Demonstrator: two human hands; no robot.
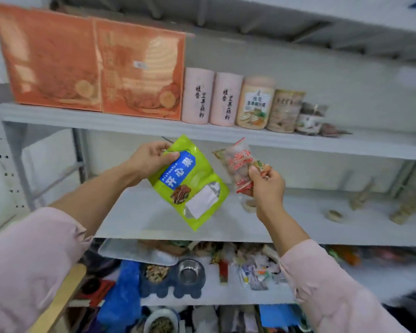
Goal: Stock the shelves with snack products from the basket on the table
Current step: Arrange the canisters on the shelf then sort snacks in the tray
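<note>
Middle shelf (pixel 154 212) bare along its front edge, just below both packs. Green bag (pixel 192 186) hangs tilted, long axis down-right, left hand (pixel 151 159) pinching its top corner. Clear red packet (pixel 238 167) upright, right hand (pixel 265 186) pinching its lower end; both hands about equally near.

evenly lit by soft, diffuse light, seeming to come from above and in front. showing only faint shadows under the shelf boards (pixel 202 133). bending straight edges outward toward the corners, wide-angle style. smearing heavily with motion blur across the orange boxes (pixel 94 66) at upper left and the clutter along the bottom. keeping the green pouch (pixel 190 183) the sharpest thing, its print readable. catching a mild sheen on that pouch and on the clear packet (pixel 238 167). softening the jars (pixel 257 102) and the far right.
</note>
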